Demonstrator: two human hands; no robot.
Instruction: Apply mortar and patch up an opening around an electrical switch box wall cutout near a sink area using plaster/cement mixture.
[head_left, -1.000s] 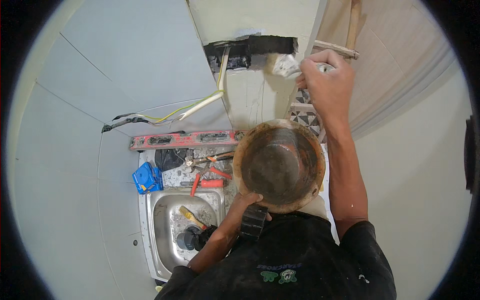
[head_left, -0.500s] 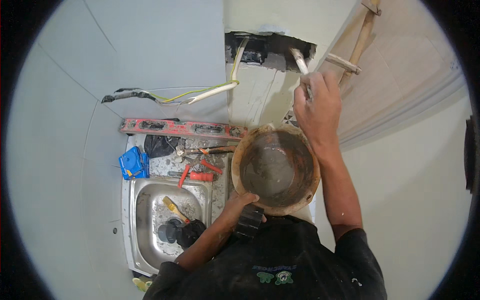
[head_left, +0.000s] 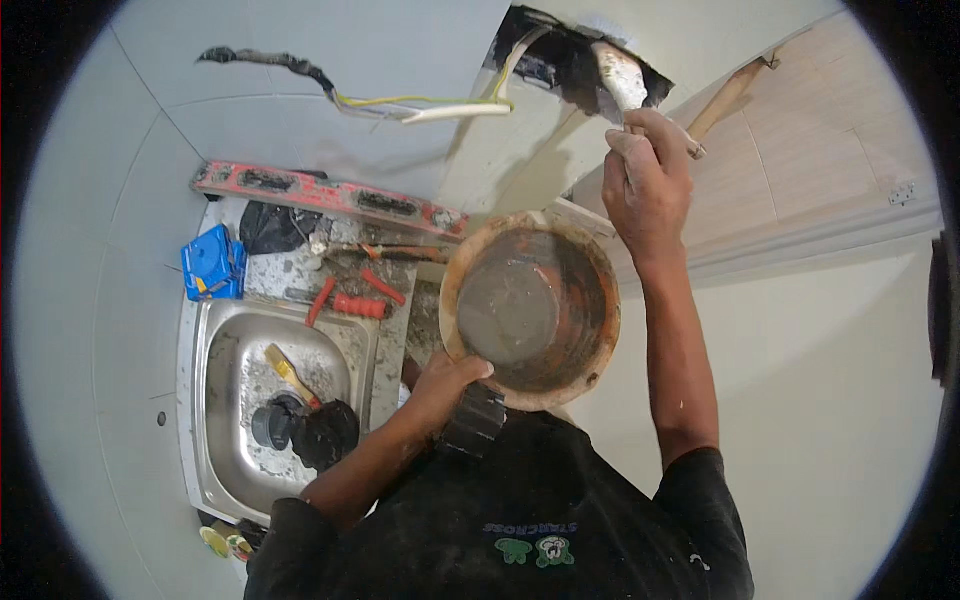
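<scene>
My left hand (head_left: 450, 385) grips the near left rim of a round, mortar-stained bucket (head_left: 606, 350), its thumb over the edge. Wet grey mortar (head_left: 510, 310) lies inside. A black ribbed block (head_left: 475, 420) shows just below that hand; whether the fingers hold it is unclear. My right hand (head_left: 650, 185) is raised beyond the bucket, closed around a flat, pale, spattered tool (head_left: 624, 78) whose exact kind I cannot make out. The tool reaches into a dark rectangular opening (head_left: 575, 75) in the wall. White and yellow-green cables (head_left: 450, 112) stick out from the opening's left end.
On the left is a steel sink (head_left: 205, 400) holding a yellow brush (head_left: 285, 370) and black pipe fittings (head_left: 280, 425). A red spirit level (head_left: 330, 196), red-handled tools (head_left: 360, 305) and a blue box (head_left: 212, 262) lie behind it. A wooden strip (head_left: 740, 95) leans at upper right.
The view has shifted, so the sink and level sit further left and the opening higher. My right hand has turned the tool, showing its broad face. The left hand keeps hold of the bucket.
</scene>
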